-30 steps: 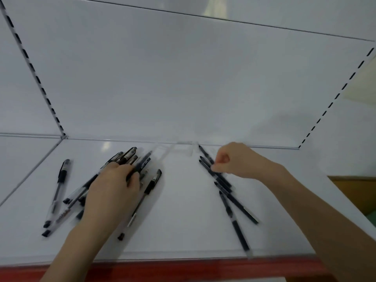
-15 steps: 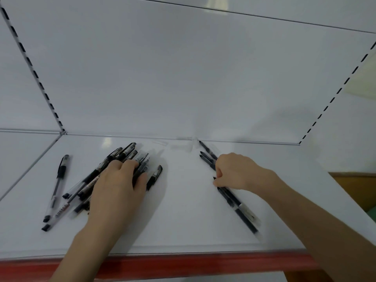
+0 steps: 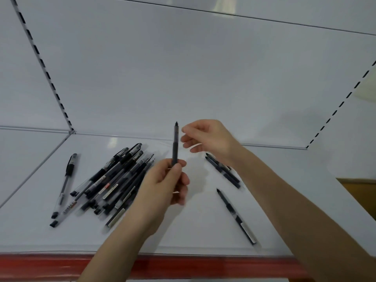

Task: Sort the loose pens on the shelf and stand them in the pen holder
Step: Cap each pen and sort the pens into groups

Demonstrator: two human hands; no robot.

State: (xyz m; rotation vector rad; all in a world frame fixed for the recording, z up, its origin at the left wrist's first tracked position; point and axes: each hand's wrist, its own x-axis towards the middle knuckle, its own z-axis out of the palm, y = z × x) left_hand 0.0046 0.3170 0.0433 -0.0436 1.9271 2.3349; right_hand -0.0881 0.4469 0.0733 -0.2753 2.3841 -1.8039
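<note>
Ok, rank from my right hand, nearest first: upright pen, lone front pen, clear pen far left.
1. upright pen, in the left hand, just left of the right hand
2. lone pen, front right
3. clear pen, far left

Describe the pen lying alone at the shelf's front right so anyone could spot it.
On the white shelf with the red front edge, look right of the big pile. Nearer the front than the small group by the right forearm lies one dark pen; unlike those, it touches no other pen.
</note>
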